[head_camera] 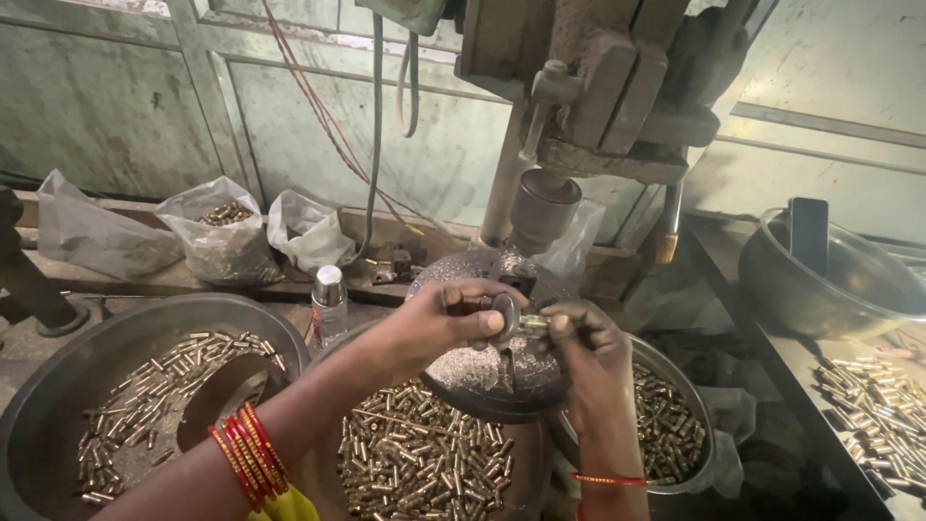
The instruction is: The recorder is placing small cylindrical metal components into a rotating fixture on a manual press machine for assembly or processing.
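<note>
My left hand (pixel 449 318) pinches a small round metal holder (pixel 506 316) over the round drill press table (pixel 463 371). My right hand (pixel 584 338) meets it from the right, fingertips closed on a small brass piece (pixel 533 324) against that holder. Red bangles sit on my left wrist, a red thread on the right. The drill chuck (pixel 542 207) hangs just above and behind the hands. Below the table, a metal bowl (pixel 424 458) is heaped with small brass tubes.
A large steel pan (pixel 58 386) with brass tubes lies at the left, another bowl (pixel 690 425) of them at the right. Plastic bags (pixel 222 241) line the back ledge beside a small bottle (pixel 329 304). A big empty bowl (pixel 772 280) holds a phone; loose tubes (pixel 883 415) cover the right bench.
</note>
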